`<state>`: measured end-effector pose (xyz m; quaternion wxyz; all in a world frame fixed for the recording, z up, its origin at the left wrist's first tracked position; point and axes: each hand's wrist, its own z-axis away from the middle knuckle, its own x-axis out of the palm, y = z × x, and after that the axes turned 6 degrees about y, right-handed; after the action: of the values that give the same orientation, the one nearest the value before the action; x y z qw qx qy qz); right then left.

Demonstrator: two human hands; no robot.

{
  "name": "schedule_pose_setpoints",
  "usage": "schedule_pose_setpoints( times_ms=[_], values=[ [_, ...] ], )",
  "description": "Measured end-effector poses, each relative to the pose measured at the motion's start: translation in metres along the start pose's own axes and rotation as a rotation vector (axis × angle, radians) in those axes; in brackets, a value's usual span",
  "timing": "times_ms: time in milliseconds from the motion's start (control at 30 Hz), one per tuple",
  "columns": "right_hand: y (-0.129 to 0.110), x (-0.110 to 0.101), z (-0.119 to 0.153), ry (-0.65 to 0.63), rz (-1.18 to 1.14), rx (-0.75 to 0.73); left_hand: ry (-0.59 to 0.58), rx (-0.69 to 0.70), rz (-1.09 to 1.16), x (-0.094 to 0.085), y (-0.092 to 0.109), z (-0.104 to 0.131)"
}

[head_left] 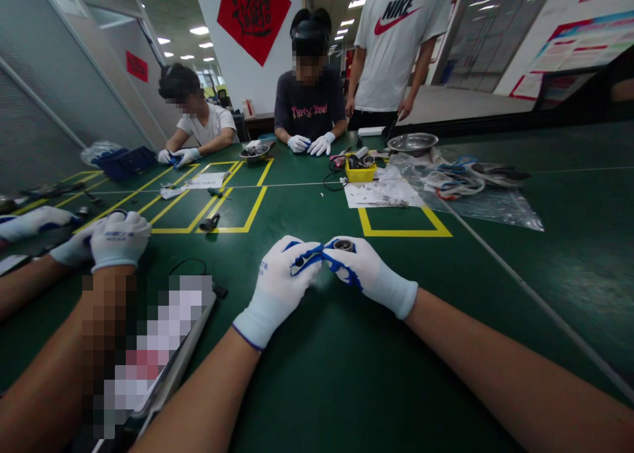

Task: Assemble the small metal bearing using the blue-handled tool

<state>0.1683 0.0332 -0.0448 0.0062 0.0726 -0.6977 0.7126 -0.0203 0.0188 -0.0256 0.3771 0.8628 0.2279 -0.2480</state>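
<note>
Both my hands wear white gloves with blue palms and meet fingertip to fingertip above the green table (337, 387). My right hand (374, 271) is closed around a round dark metal part (343, 245), whose ring-shaped end shows between thumb and fingers. My left hand (280, 275) is closed too, thumb and fingers pinched toward the right hand. A small dark spot shows inside its curl, but I cannot make out what it is.
At my left, a co-worker's gloved hands (121, 238) are close by, beside a tilted pixelated panel (173, 321). Ahead lie a black part (209, 223), a yellow bin (360, 169) with parts, a metal bowl (413, 142) and a plastic bag (510, 205). People sit and stand across the table.
</note>
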Motion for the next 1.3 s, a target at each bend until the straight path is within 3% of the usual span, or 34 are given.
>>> schedule_pose_setpoints(
  times_ms=[367,533,667,900,1300],
  values=[
    [-0.003,-0.003,0.001,-0.076,0.051,-0.002,0.002,-0.016,0.057,-0.001,0.001,0.0],
    [-0.002,-0.001,0.005,-0.045,0.072,-0.135,0.072,-0.112,0.138,0.0,0.0,-0.003],
    [-0.003,0.004,0.012,-0.02,0.275,-0.303,0.11,-0.164,0.222,-0.002,0.001,-0.004],
    [-0.001,0.01,0.019,0.008,0.48,-0.468,0.001,-0.116,0.227,-0.008,0.011,-0.001],
    [-0.004,0.012,0.024,-0.084,0.557,-0.469,-0.183,-0.183,0.105,-0.007,0.024,0.0]
  ],
)
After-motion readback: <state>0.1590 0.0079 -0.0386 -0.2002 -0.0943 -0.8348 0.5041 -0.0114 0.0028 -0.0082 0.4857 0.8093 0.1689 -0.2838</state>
